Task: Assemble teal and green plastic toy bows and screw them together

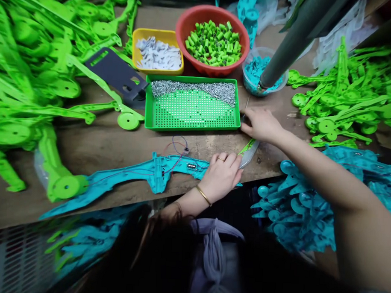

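Note:
A long curved blue plastic half-shell (127,170) lies along the table's front edge, its inner side up. It carries thin red and blue wires and a small silvery metal part (192,166). My left hand (220,175) is closed over the shell's right end, which its fingers partly hide. Just beyond those fingertips lies a clear and green plastic piece (249,153). My right hand (261,124) is at the right wall of the green tray (192,128), fingers pinched around something small and dark that I cannot make out. Small silvery screws (197,87) heap along the tray's back.
Behind the tray stand a yellow box (141,67) of white pieces, a red bowl (211,69) of green cylinders and a clear tub (264,90) of blue bits. Green plastic parts pile up left and right. A grey pole (291,47) slants over the tub. Blue shells (296,210) lie lower right.

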A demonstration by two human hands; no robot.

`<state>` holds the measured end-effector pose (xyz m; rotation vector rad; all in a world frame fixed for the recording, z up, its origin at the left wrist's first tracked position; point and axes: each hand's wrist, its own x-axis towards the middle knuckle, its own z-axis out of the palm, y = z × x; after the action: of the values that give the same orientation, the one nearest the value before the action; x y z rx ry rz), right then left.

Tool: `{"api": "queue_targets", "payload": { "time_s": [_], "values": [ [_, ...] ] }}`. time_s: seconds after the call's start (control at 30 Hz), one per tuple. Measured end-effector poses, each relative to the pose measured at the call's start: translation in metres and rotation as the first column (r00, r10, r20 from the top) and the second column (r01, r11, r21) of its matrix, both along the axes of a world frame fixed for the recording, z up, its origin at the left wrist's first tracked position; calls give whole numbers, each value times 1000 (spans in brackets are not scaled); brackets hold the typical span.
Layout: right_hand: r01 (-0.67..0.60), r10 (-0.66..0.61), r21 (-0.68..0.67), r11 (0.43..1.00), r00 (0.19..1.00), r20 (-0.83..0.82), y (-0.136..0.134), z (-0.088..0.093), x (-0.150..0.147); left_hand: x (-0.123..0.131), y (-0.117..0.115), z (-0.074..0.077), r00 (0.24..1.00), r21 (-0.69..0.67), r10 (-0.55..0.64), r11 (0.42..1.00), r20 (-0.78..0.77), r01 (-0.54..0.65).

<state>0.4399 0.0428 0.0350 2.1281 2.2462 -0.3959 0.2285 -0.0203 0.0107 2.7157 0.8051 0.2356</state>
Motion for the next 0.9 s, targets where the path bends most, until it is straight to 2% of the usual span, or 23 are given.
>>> {"api": "queue_targets", "payload": {
  "time_s": [0.13,0.23,0.37,0.47,0.57,0.63,0.73,0.8,0.9],
  "values": [
    [58,-61,-34,998,995,-76,4,0,-1,0,-1,0,1000,14,-7,1000,-7,7],
    [70,-74,-29,997,983,-169,1,13,8,0,-1,0,1000,31,-4,1000,-4,4],
    [-8,-5,-45,999,956,-294,-22,38,19,-1,-1,0,1000,19,-4,1000,14,4],
    [54,-27,98,994,967,-255,-47,54,21,-1,-1,-1,1000,32,-6,999,27,5],
    [165,-92,241,957,954,-285,-66,63,16,0,-1,-2,999,42,-3,999,51,1],
    [256,-156,198,946,897,-414,-72,63,11,0,-1,-3,998,38,-7,999,59,5],
    [327,-249,37,944,783,-569,-69,56,5,0,-1,-2,999,40,-13,999,52,11],
    [312,-257,-15,950,752,-607,-62,50,2,0,-1,-1,999,44,-10,999,49,7],
    [240,-201,-24,971,754,-626,-50,44,-1,0,-1,-1,999,48,0,999,53,-2]
  ]
}}
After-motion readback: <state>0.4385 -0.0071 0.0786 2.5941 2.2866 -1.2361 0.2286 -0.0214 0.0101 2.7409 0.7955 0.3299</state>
